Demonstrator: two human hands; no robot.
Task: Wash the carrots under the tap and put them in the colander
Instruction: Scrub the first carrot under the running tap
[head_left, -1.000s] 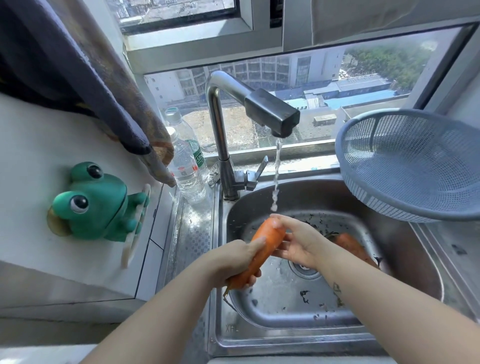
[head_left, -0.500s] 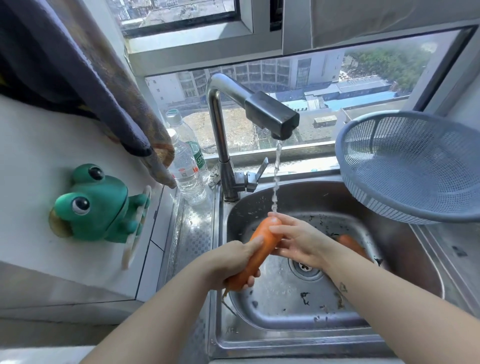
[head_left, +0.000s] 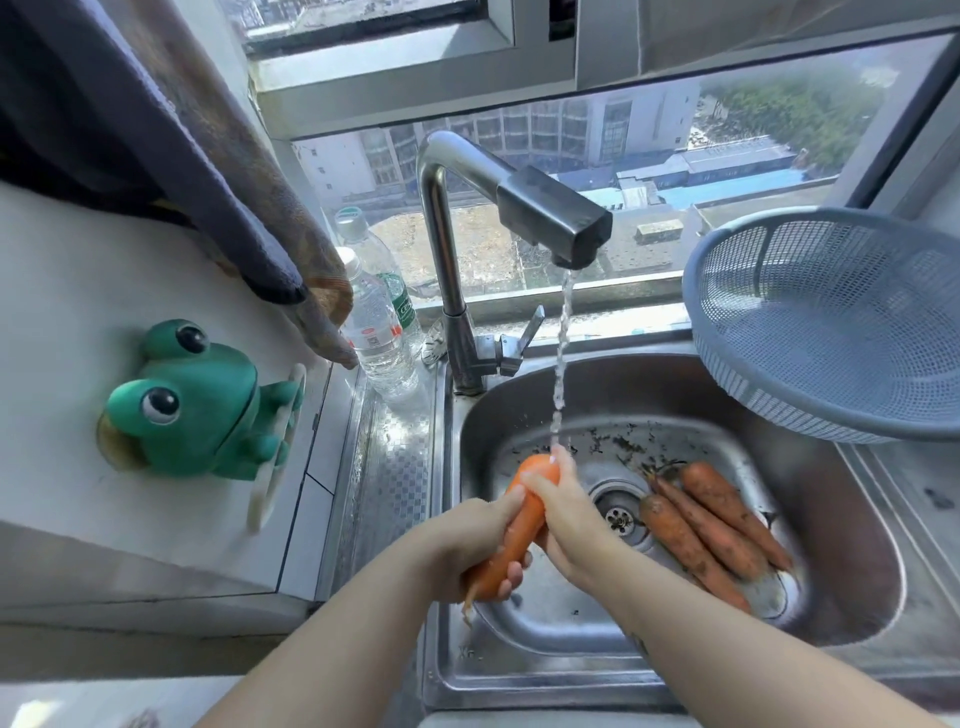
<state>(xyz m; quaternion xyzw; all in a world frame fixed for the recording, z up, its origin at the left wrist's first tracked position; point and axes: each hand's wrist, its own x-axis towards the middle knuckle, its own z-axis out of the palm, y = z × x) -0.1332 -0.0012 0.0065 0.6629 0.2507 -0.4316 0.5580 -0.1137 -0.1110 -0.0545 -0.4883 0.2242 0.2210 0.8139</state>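
Observation:
A clean orange carrot (head_left: 522, 525) is held slanted over the steel sink (head_left: 857, 571), its thick end under the water stream from the tap (head_left: 553, 221). My left hand (head_left: 467, 551) grips its thin lower end. My right hand (head_left: 563, 512) wraps the upper part, fingers curled over it where the water lands. Three muddy carrots (head_left: 711, 525) lie in the sink bowl right of the drain. The blue-grey colander (head_left: 831, 322) stands tilted at the sink's right rim with nothing in it.
A green frog holder (head_left: 192, 405) sticks to the white wall at the left. Two plastic water bottles (head_left: 376, 322) stand left of the tap base. Dark cloths (head_left: 208, 156) hang at the upper left. Dirt specks lie in the sink bowl.
My right hand has slid along the carrot toward its thick end and drawn left, uncovering the muddy carrots in the sink. The left hand keeps its grip.

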